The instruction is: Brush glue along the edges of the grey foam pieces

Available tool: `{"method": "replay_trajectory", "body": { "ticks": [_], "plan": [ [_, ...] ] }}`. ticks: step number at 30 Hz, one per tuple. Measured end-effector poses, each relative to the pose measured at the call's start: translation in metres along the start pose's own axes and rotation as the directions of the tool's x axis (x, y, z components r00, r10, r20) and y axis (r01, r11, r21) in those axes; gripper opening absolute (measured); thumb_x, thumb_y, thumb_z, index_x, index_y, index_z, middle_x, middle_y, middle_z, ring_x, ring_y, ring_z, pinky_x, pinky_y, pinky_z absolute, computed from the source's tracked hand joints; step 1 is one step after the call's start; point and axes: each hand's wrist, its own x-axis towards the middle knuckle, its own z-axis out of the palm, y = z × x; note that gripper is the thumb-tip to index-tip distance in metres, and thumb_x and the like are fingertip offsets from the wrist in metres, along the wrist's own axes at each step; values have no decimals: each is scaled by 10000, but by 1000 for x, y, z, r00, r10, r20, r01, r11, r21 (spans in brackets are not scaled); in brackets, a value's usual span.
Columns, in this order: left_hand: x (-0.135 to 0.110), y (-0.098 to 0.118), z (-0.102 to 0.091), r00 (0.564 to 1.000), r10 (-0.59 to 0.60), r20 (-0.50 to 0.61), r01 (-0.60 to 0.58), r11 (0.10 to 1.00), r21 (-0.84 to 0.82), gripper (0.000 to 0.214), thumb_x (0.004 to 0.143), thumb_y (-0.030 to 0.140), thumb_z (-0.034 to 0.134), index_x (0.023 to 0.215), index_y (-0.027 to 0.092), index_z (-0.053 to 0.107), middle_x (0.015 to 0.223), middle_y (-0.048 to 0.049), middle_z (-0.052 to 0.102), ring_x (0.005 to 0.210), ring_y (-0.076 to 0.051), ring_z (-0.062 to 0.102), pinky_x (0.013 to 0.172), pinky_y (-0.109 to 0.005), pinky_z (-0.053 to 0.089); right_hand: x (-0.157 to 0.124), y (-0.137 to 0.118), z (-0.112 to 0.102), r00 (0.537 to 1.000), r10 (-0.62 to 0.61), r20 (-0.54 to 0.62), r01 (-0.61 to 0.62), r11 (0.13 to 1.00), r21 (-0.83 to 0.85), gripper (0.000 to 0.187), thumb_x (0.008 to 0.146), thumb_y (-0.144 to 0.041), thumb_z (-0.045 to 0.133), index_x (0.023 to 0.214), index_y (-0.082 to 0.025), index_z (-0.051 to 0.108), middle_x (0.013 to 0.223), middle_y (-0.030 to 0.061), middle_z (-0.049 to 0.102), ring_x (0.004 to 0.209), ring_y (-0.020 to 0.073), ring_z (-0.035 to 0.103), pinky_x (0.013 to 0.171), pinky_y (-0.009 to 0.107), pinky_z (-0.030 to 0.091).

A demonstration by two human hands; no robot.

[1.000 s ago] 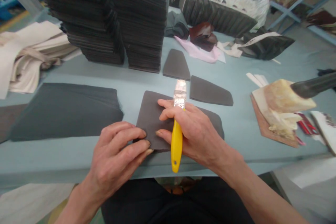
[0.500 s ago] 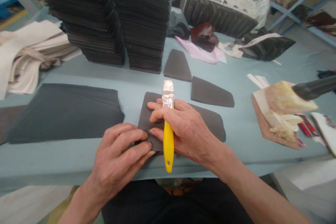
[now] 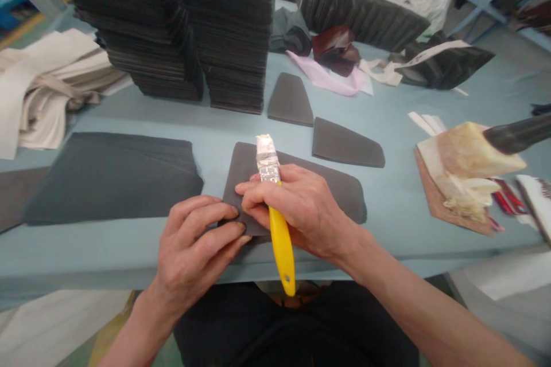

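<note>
A dark grey foam piece lies flat at the near edge of the light blue table. My right hand is closed around a yellow-handled brush, whose foil-wrapped head rests on the foam piece. My left hand presses its fingertips down on the piece's near left corner, fingers bent and close together. The two hands almost touch over that corner.
Two more grey foam pieces lie behind. A larger dark sheet is on the left, tall black stacks at the back, beige cloth far left. A glue-caked block with a dark handle sits right.
The brush has slid left across the foam piece, and its handle now tilts toward the right. My left hand has stayed pressed on the corner.
</note>
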Motion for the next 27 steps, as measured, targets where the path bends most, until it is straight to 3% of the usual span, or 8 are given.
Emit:
{"method": "replay_trajectory", "body": {
  "ticks": [10,20,23,27],
  "plan": [
    [-12,6,2,999,-1,-34,4,996,86,337,868,74,859,1120,221,691,1151,-90,775,1071,-250,726,925,-448,654,2,0,4,1000,10,-15,-10,1000,-16,200,1075,-265,533,1124,-252,727,1044,30,811,944,199,710,860,332,537],
    [-27,1,4,1000,5,-22,-3,995,101,413,899,194,866,1252,253,659,1256,-92,761,1112,-249,740,979,-433,644,0,2,7,996,-22,-88,21,1000,-7,186,1061,-229,558,1112,-215,737,988,38,800,905,206,702,824,327,521],
    [-24,3,1,1000,0,-2,0,996,92,390,916,213,846,1254,244,654,1266,-101,755,1132,-251,727,1006,-435,630,-1,2,8,995,-2,-101,7,999,51,150,1048,-223,586,1099,-211,727,992,31,800,902,199,709,822,316,527],
    [-16,10,-4,998,-50,39,47,997,66,257,985,231,753,1225,216,662,1251,-120,748,1147,-271,706,1035,-464,598,0,4,5,992,95,-82,-72,966,247,116,1047,-242,598,1116,-201,682,1100,39,801,986,177,743,887,296,549]
  ]
}}
